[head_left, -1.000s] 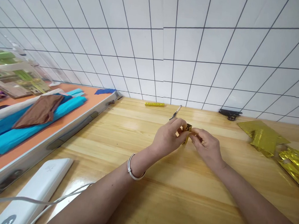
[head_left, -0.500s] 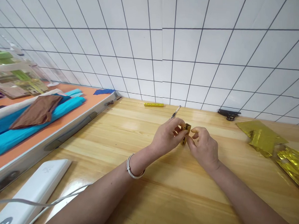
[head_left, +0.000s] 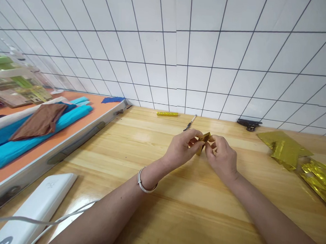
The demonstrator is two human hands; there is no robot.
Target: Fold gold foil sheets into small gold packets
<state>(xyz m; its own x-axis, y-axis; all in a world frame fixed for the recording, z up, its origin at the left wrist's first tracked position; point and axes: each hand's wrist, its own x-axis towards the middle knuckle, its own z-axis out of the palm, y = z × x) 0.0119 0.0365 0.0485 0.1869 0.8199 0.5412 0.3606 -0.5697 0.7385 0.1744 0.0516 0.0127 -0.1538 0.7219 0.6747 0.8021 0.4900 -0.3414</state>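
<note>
"Where is the folded gold piece (head_left: 207, 136)?"
"Over the worktop (head_left: 139, 142). The left hand (head_left: 181, 147) pinches it with thumb and finger; the right hand (head_left: 222, 156) touches its right side, but whether this one grips, one cannot tell."
"And farther?"
"Behind lies a pen-like tool (head_left: 190, 124); to the right, gold foil (head_left: 285, 149)."

Left hand (head_left: 181, 147): bare, with slim fingers and a rounded back.
Bracelet (head_left: 139, 181): silver-coloured, worn on the left wrist; a thin, smooth, round metal loop with a small raised knot on its outer side, its finish shiny.
Left forearm (head_left: 105, 209): uncovered along all that shows, marked by one small spot (head_left: 121, 198).
Right hand (head_left: 222, 156): bare.
Right wrist (head_left: 236, 179): bare.
Right forearm (head_left: 273, 219): uncovered, broadening towards the elbow; the far end is too dark to read.
</note>
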